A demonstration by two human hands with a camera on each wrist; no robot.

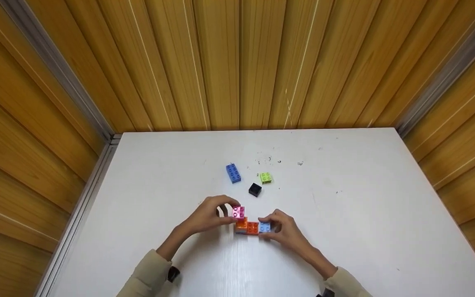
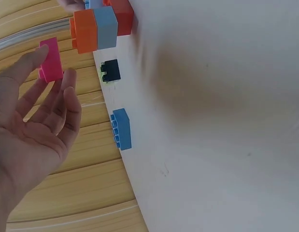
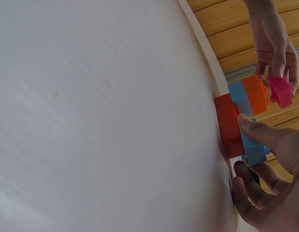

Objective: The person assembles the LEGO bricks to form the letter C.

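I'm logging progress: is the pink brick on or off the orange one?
Off: the left hand pinches the pink brick; the left wrist view shows a gap to the orange brick.

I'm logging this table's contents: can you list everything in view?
Table: 1, white, lower centre
Green brick: 1, lime, on table
Blue brick: 1, blue, left of green brick
Black brick: 1, black, nearer than green brick
Red brick: 1, red, nearer than black brick
Light-blue bricks: 2, light blue, on red brick's ends
Orange brick: 1, orange, on left light-blue brick
Pink brick: 1, pink, above orange brick
Specks: several, dark, on table
Panels: many, brown, beyond and beside table
Rails: several, grey, along panel corners
Sleeves: 2, beige, lower edge
Wrist items: 2, black, beside sleeves
Left hand: 1, bare, pinching pink brick
Right hand: 1, bare, gripping right light-blue brick
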